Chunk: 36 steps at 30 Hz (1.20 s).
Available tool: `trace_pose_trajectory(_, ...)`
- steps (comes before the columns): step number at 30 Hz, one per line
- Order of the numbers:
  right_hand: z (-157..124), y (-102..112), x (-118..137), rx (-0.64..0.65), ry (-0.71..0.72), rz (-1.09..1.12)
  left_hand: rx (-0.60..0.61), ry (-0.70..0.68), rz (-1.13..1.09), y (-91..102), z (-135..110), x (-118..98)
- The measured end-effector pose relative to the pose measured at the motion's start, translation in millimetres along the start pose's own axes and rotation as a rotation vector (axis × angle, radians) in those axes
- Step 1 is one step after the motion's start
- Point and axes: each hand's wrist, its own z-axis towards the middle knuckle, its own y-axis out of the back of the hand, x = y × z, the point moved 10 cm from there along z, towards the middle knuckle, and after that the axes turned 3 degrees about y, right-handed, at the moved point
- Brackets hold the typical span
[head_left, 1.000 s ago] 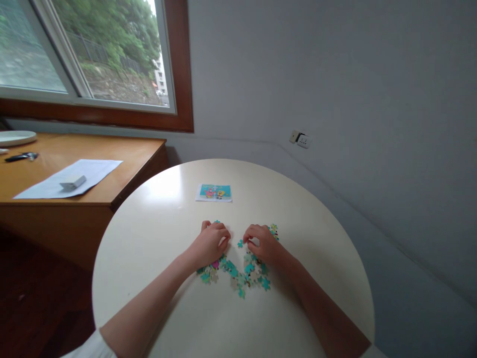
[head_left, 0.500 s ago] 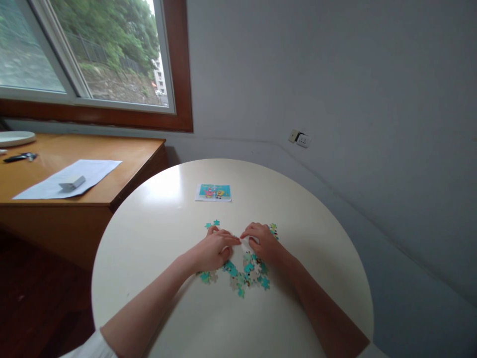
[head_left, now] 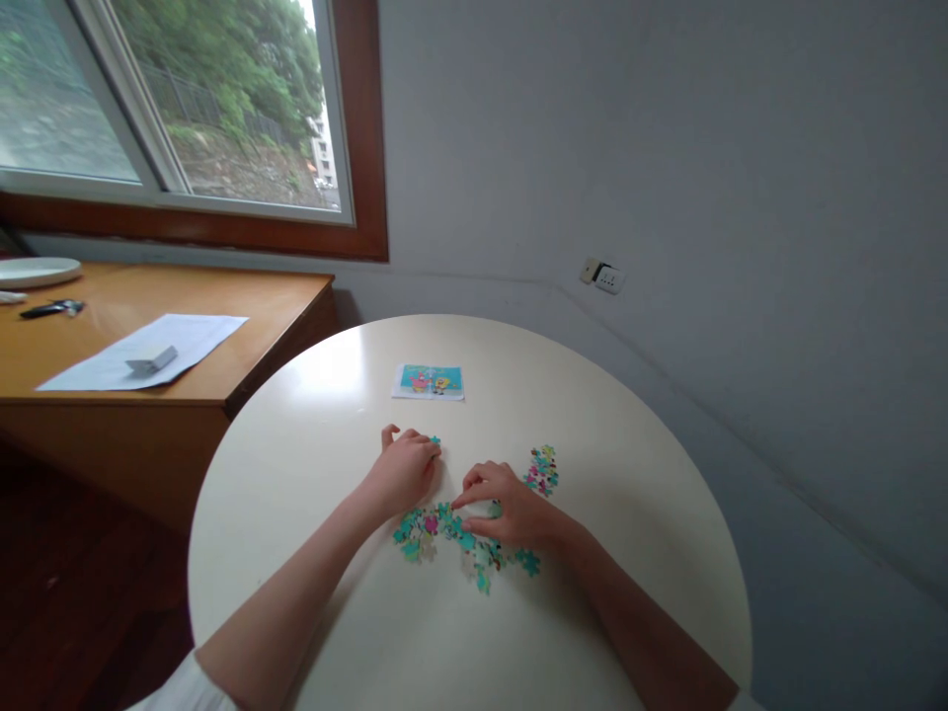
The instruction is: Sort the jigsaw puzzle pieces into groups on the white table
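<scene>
Loose teal and pink jigsaw pieces lie scattered in the middle of a round cream table. My left hand rests with curled fingers on a small teal piece at the far side of the pile. My right hand lies over the pile, its fingers pinched on pieces near the centre. A smaller cluster of pieces sits to the right of my right hand. A small reference picture card lies farther back on the table.
A wooden desk stands to the left under a window, carrying a sheet of paper, a small grey block, a plate and a dark tool. A wall socket is at the back right.
My hands were touching fingertip to fingertip above the pile; the left has moved back and left to the far piece, the right has dropped onto the pile's centre.
</scene>
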Motion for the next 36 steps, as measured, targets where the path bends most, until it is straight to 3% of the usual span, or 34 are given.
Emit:
trace_pose_trajectory(10,1,-5,1,0.055,-0.022,0.032,0.002,0.066,-0.022,0.3,1,2)
trace_pose_trajectory(22,4,-3,1,0.015,-0.041,0.130,-0.055,0.099,-0.107,3.4,2,6)
trace_pose_trajectory(28,2,9,-34,-0.116,-0.296,0.290,-0.045,0.126,-0.173,0.4,2,8)
trace_pose_trajectory(32,-10,19,-65,-0.206,-0.512,0.041,-0.044,0.116,-0.203,-4.2,2,7)
trace_pose_trajectory(36,-15,23,-72,-0.243,-0.562,-0.149,-0.041,0.075,-0.212,-6.8,2,1)
